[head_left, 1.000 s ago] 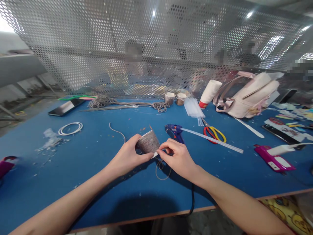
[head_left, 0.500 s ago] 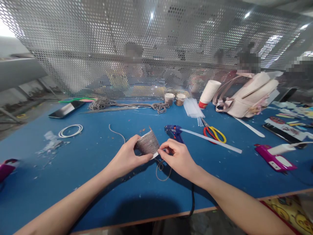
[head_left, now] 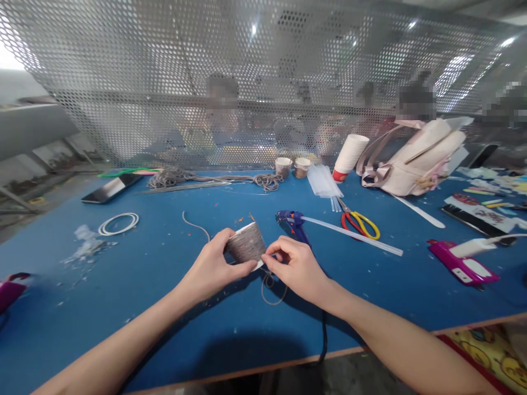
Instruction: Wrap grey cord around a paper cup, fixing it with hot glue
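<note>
My left hand (head_left: 214, 267) grips a paper cup (head_left: 247, 243) wound with grey-brown cord, held on its side just above the blue table (head_left: 164, 307). My right hand (head_left: 294, 266) pinches the cord at the cup's narrow end. A loose loop of that cord (head_left: 269, 288) hangs down onto the table below my right hand. A blue glue gun (head_left: 293, 224) with a clear glue stick (head_left: 354, 236) lies just behind my right hand, and its black cable runs off the table's front edge.
Red-and-yellow scissors (head_left: 361, 224), a stack of white cups (head_left: 349, 157), a cream bag (head_left: 415, 162) and a pink glue gun (head_left: 461, 266) lie to the right. Cord bundles (head_left: 173, 176), two wrapped cups (head_left: 284, 166), a phone (head_left: 110, 187) and a white wire coil (head_left: 119, 223) are behind and left. A perforated metal screen (head_left: 263, 82) backs the table.
Both hands and the cup have stayed almost in place; my right fingers have shifted slightly along the cord at the cup's end. The view has tilted a little.
</note>
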Available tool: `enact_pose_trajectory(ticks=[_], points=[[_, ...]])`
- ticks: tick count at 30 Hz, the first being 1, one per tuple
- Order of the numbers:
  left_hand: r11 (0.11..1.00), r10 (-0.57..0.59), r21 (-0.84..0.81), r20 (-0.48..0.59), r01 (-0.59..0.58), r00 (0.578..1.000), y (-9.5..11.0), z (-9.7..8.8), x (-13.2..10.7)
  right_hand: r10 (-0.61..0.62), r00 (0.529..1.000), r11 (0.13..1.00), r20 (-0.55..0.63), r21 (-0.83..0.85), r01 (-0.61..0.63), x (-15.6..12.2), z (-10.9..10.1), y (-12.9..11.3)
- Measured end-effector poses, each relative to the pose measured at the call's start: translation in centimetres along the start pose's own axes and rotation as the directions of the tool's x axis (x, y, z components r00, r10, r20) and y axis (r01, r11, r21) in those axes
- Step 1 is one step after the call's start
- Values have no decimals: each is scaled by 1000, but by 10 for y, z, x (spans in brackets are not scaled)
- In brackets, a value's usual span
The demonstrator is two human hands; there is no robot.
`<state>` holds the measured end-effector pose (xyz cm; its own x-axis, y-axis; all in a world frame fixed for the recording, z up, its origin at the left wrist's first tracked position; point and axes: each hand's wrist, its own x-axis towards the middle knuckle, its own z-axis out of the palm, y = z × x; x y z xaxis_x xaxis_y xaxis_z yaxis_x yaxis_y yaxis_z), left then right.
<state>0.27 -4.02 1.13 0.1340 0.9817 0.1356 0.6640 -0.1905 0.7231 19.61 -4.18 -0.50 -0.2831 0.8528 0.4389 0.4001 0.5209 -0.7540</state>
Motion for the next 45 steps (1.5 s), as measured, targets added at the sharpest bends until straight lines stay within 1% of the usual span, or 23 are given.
enact_pose_trajectory(ticks=[9,11,15,19,24,26,29,32,34,37,40,43,45], points=[[997,15,-75,4,-15,1000,-3,0,0,56,998,997,8,48,-56,2,-2,-1],[996,17,-92,4,-16,1000,-3,-1,0,90,996,993,15,70,-91,2,-2,-2],[992,20,-123,-12,-21,1000,-2,-3,0,196,979,968,59,147,-203,5,-4,-3],[988,28,-149,-26,-32,999,-1,-4,0,286,951,929,118,208,-305,9,-7,-6],[977,61,-201,-19,-63,998,-4,-6,1,347,920,886,184,258,-386,13,-7,-4],[966,77,-248,-13,-78,997,-5,-7,2,384,899,852,209,296,-433,13,-6,-1],[944,87,-318,-6,-84,996,-7,-11,3,433,864,772,258,389,-503,14,-3,1],[925,93,-370,8,-83,996,-13,-12,4,433,838,701,331,460,-545,13,0,1],[912,104,-400,4,-94,995,-19,-10,5,412,839,702,356,462,-542,11,3,2],[898,138,-415,-47,-145,989,-25,-7,6,375,873,761,313,435,-482,9,8,3],[911,164,-367,-97,-189,982,-24,-4,7,371,900,810,230,394,-434,8,9,2],[935,163,-295,-139,-198,977,-20,0,5,360,926,873,112,310,-377,8,8,2],[942,145,-281,-151,-183,978,-18,2,3,316,948,922,26,227,-314,8,7,3]])
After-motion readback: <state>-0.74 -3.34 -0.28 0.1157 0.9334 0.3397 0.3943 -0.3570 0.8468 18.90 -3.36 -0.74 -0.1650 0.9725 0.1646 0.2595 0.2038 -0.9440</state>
